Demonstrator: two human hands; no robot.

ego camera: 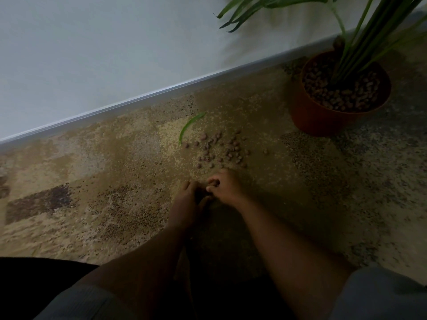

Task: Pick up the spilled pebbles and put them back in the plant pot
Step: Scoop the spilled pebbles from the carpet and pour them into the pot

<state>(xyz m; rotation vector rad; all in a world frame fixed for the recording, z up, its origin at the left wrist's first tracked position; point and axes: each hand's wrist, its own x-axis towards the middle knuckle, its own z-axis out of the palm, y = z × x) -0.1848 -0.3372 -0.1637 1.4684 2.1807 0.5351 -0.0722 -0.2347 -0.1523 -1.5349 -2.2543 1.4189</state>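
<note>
Most spilled pebbles (219,148) still lie on the carpet (115,204), short of the pot (323,121), while your right hand (227,185) pinches one over your cupped left hand (190,197).

Place: a room indoors, most likely a home; nothing shows which room.
Floor: a patterned carpet (115,204) in beige, tan and dark brown patches runs right up to the wall.
Wall: plain and pale (104,54), with a light skirting (161,93) along its foot, crossing the view on a slant.
Plant: a terracotta-coloured pot (323,121) stands on the carpet close to the skirting, at the far right, filled with brownish pebbles (342,95); long green leaves (265,5) rise from it.
Litter: pebbles (219,148) lie scattered on the carpet near the pot, with one fallen leaf (189,125) beside them.
Light: dim.
</note>
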